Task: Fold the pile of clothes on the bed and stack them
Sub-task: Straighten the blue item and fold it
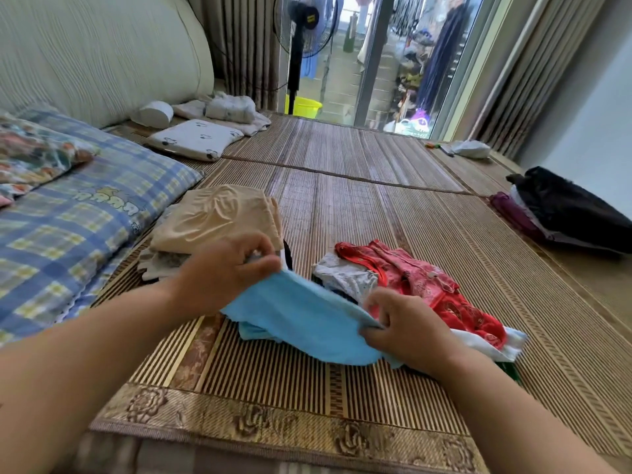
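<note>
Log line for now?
left hand: pinches blue garment | right hand: pinches blue garment | beige stack: behind left hand

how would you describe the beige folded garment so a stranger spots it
Start at the blue plaid quilt on the left. Beside its right edge sits a folded stack topped by the beige garment. Unlike the red garment and light blue cloth nearby, it is plain tan.

Daylight is streaming in through a glass door (393, 56) behind a standing fan (304, 18) and a yellow bucket (304, 106). Striped curtains (239, 46) are hanging at both sides. A woven mat (376, 186) is lying beside a plaid pillow (85, 206), and a padded headboard (95, 53) is rising behind it.
</note>
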`<state>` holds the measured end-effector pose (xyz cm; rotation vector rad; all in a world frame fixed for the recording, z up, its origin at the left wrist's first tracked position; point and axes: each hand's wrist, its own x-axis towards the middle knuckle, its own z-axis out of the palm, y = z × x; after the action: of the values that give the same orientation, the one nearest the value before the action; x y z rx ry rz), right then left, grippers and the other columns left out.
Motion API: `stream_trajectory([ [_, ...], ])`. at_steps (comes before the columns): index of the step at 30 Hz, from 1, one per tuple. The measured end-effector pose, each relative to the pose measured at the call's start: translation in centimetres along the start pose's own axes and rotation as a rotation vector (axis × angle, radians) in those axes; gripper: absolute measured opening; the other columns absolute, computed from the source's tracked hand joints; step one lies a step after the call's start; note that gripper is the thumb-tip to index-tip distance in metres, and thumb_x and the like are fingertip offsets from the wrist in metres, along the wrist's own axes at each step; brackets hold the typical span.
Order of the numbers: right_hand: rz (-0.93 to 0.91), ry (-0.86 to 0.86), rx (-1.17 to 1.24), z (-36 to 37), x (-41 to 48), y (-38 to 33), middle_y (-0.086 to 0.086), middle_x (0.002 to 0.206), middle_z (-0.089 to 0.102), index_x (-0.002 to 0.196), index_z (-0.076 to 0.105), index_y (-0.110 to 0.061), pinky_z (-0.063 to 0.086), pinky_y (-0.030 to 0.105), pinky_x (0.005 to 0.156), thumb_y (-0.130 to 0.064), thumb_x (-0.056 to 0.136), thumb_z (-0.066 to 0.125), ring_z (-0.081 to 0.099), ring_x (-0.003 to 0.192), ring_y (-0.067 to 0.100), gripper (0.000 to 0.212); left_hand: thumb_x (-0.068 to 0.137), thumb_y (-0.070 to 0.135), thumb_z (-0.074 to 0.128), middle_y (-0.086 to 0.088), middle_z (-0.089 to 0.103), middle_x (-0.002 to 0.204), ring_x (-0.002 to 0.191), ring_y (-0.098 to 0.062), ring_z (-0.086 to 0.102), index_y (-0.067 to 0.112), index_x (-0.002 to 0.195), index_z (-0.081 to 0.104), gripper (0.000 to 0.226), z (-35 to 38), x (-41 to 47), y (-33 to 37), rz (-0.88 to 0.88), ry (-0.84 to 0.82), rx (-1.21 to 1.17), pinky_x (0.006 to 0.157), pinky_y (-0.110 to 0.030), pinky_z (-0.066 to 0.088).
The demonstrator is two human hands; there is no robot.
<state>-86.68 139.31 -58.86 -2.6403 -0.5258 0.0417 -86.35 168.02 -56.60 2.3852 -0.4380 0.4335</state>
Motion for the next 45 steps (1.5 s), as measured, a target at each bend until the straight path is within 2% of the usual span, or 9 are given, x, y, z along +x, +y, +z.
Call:
stream_trajectory([
  [3,-0.050,0.091,-0.168,-0.3,-0.2,-0.1,-0.010,0.068,0.050,0.064,0.051,-0.027,0.033,0.019,0.053,-0.016,0.077,0.060,0.049,0.064,0.008,0.019,0.070,0.035,0.080,0.013,0.059,0.067,0.076,0.008,0.054,0.044,0.071,0.056,0.025,-2.3,-0.8,-0.1,0.011,-0.155,0.135,0.063,-0.008,0.042],
  [7,0.068,0.293,0.269,-1.5,-1.3,-0.1,-0.005,0.066,0.059,0.071,0.064,-0.024,0.045,0.023,0.051,-0.004,0.083,0.056,0.052,0.056,0.008,0.025,0.072,0.018,0.070,0.023,0.063,0.076,0.068,0.000,0.058,0.044,0.075,0.065,0.026,-3.7,-1.5,-0.1,-0.047,-0.192,0.062,0.056,-0.014,0.041],
  [13,0.157,0.298,1.201,-4.1,-3.0,-0.5,0.007,0.103,0.066,0.087,0.075,-0.027,0.055,0.031,0.061,-0.028,0.073,0.072,0.066,0.079,0.016,0.014,0.072,0.015,0.066,-0.008,0.073,0.081,0.070,-0.018,0.069,0.015,0.079,0.076,0.012,-4.3,-1.8,0.8,-0.496,-0.031,-1.002,0.052,-0.023,0.054],
  [17,0.155,0.162,1.425,-5.0,-3.3,0.2,0.016,0.110,0.067,0.097,0.075,-0.022,0.058,0.035,0.061,-0.013,0.064,0.076,0.070,0.082,0.028,0.034,0.068,0.027,0.069,-0.009,0.070,0.079,0.060,-0.014,0.066,0.009,0.095,0.068,0.032,-3.7,-1.8,0.7,-0.699,0.054,-1.150,0.044,-0.023,0.052],
  [21,0.123,0.105,1.439,-5.2,-3.2,0.7,0.018,0.117,0.065,0.106,0.074,-0.016,0.058,0.033,0.069,0.001,0.058,0.076,0.068,0.093,0.028,0.052,0.074,0.030,0.067,-0.008,0.073,0.090,0.072,-0.017,0.068,0.012,0.088,0.074,0.024,-3.0,-1.6,-0.2,-0.752,0.098,-1.150,0.056,-0.028,0.058],
  [26,0.124,0.126,1.310,-5.1,-2.9,1.0,0.014,0.095,0.071,0.099,0.074,-0.013,0.058,0.030,0.064,-0.029,0.073,0.071,0.068,0.079,0.021,0.030,0.096,0.022,0.052,-0.009,0.075,0.095,0.078,-0.020,0.073,0.017,0.082,0.078,0.030,-2.4,-1.0,0.0,-0.708,0.076,-1.176,0.057,-0.031,0.058],
  [30,0.186,0.236,1.259,-5.0,-2.8,1.3,0.015,0.090,0.072,0.092,0.075,-0.011,0.057,0.029,0.059,-0.039,0.077,0.067,0.067,0.072,0.020,0.033,0.096,0.023,0.051,-0.003,0.062,0.060,0.040,-0.013,0.054,0.012,0.083,0.074,0.028,-2.0,-0.9,0.2,-0.695,0.082,-1.196,0.039,-0.021,0.047],
  [33,0.197,0.303,1.221,-5.1,-2.8,0.9,0.014,0.081,0.071,0.081,0.075,-0.013,0.055,0.026,0.054,-0.039,0.070,0.071,0.064,0.064,0.018,0.028,0.097,0.024,0.050,0.004,0.046,0.054,0.038,-0.005,0.037,0.021,0.079,0.068,0.026,-1.9,-0.8,-0.1,-0.651,0.104,-1.127,0.033,-0.019,0.034],
  [45,0.201,0.379,1.060,-6.0,-4.4,-0.7,0.000,0.052,0.057,0.091,0.075,-0.008,0.040,0.017,0.039,0.007,0.084,0.063,0.046,0.039,0.008,0.021,0.100,0.023,0.045,-0.001,0.068,0.067,0.050,-0.011,0.063,0.021,0.076,0.068,0.032,-5.1,-0.9,1.7,-0.533,0.154,-1.158,0.050,-0.024,0.054],
])
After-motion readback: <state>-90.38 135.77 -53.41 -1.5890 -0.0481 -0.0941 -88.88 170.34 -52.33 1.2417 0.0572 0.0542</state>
